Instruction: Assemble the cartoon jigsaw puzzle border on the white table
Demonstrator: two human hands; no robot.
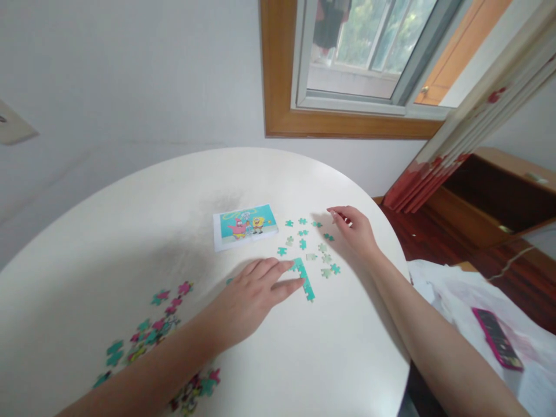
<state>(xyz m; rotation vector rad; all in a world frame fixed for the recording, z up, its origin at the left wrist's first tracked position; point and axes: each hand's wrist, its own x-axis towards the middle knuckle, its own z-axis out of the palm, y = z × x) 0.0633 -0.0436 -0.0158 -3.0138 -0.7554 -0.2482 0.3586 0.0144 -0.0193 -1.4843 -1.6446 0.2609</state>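
Landmark: joined teal jigsaw strip [308, 291]. Left hand [254, 292], fingers spread, touches it; light, flat pressure should prevent shifting. Beyond it: loose jigsaw pieces [303, 244], then right hand [355, 230], fingers curled; cannot tell whether gripping.

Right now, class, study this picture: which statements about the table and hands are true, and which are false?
1. The left hand has fingertips at the joined strip. True.
2. The right hand rests on the puzzle picture. False: it is to the right, near loose green pieces.
3. The puzzle picture lies on the table. True.
4. The phone lies on the table. False: it lies on a white surface beside it.
5. Mixed-colour pieces lie around the left forearm. True.
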